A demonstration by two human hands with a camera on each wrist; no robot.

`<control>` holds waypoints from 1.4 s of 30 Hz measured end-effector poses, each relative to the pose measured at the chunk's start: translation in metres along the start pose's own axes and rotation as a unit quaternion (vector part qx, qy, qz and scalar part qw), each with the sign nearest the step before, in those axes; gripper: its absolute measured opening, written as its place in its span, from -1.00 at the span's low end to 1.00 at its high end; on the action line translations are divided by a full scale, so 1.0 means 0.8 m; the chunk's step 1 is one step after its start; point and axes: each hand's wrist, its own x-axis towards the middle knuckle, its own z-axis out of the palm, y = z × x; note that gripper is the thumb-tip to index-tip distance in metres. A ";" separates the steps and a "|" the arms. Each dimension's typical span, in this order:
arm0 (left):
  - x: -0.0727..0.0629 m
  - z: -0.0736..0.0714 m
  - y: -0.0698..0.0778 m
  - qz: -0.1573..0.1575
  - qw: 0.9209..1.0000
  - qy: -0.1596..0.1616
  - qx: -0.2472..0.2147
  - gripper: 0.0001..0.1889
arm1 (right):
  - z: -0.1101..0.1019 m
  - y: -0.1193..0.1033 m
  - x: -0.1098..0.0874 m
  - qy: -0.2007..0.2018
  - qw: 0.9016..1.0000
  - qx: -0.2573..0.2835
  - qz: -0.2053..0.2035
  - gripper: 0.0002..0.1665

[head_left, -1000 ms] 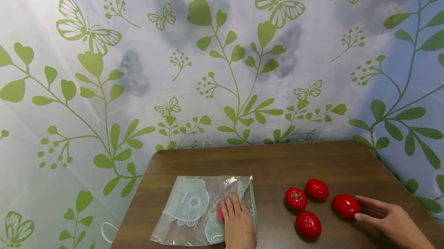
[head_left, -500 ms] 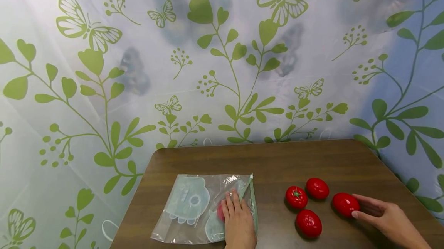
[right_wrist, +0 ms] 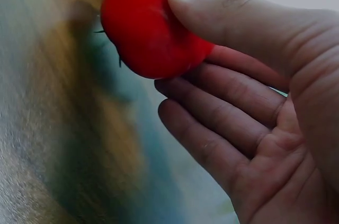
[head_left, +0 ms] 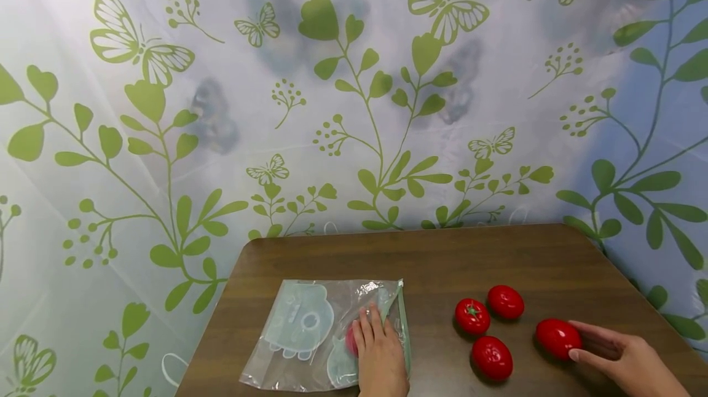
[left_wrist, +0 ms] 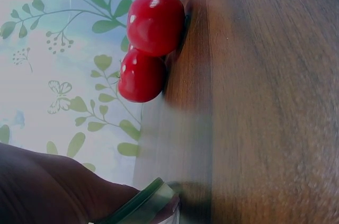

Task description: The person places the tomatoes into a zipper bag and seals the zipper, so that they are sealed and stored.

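Observation:
My right hand (head_left: 625,354) holds a shiny red tomato (head_left: 558,338) at the table's right. In the right wrist view, the thumb (right_wrist: 212,15) presses one side of this tomato (right_wrist: 153,23) and the fingers lie against the other. On the left, my left hand (head_left: 381,354) rests over the mouth of a clear zip bag (head_left: 298,375) with a green edge. Left wrist view: its thumb goes behind the bag's green edge (left_wrist: 140,200), so plastic is gripped between thumb and fingers. Inside the bag, a pinkish-red round thing (head_left: 351,340) shows, partly covered by the fingers.
Three more red tomatoes stand grouped between the hands: one with a green stem (head_left: 472,316), one behind it (head_left: 506,302) and one nearer (head_left: 491,358). A brown wooden table (head_left: 431,255) carries everything. Behind it hangs a leaf-and-butterfly patterned curtain (head_left: 354,139).
The tomato in my right hand has shifted slightly right and nearer, away from the other three, with the hand moving along. My left hand and the bag stay in place.

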 end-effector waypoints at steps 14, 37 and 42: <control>-0.006 0.000 -0.006 0.009 1.000 0.017 0.011 -0.03 | 0.003 -0.059 -0.042 -0.003 1.000 0.012 -0.021 0.09; -0.015 -0.009 -0.011 0.017 1.000 0.004 0.009 -0.01 | 0.029 -0.126 -0.052 -0.061 0.983 0.080 -0.154 -0.24; -0.018 -0.010 -0.012 0.020 1.000 0.006 0.007 0.00 | 0.036 -0.146 -0.049 -0.047 0.980 0.070 -0.180 -0.25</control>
